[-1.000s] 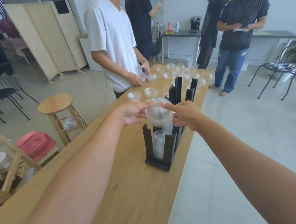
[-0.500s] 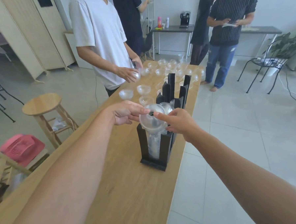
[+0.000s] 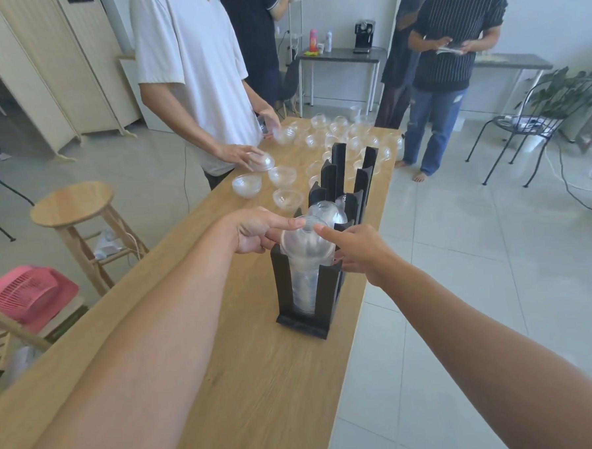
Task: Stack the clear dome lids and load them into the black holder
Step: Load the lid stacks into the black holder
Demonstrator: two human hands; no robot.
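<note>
Seating lid stack [image 3: 306,246] in near slot of holder [image 3: 304,315]; left hand [image 3: 254,231], right hand [image 3: 356,252] pinch its top from opposite sides. Likely light, flimsy, slippery: grip at rim, gently.

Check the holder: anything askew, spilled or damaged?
Nothing spilled or damaged. The near lid stack rises above the black holder, left hand and right hand holding its top; the rear stack looks tilted.
</note>
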